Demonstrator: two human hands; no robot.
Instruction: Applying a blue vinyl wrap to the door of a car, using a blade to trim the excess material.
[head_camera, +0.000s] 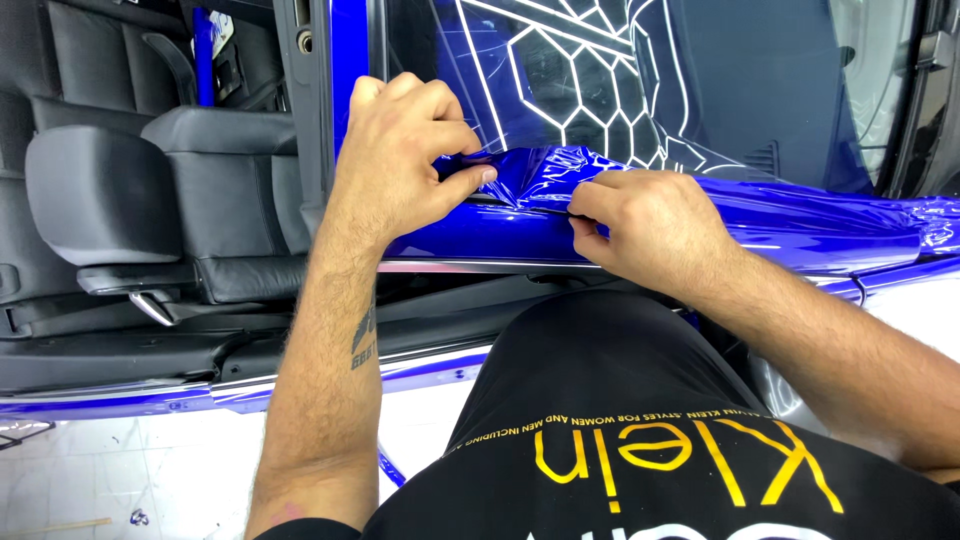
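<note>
We note our left hand (400, 165) pinching a crumpled fold of glossy blue film (545, 175) between thumb and fingers at the car door's (800, 225) window edge. Our right hand (650, 225) is closed on a thin dark tool (570, 212), pressed against the film just beside the left hand.

Both hands, left (400, 160), right (645, 225), pinching glossy blue film (545, 170), car door (700, 230)
</note>
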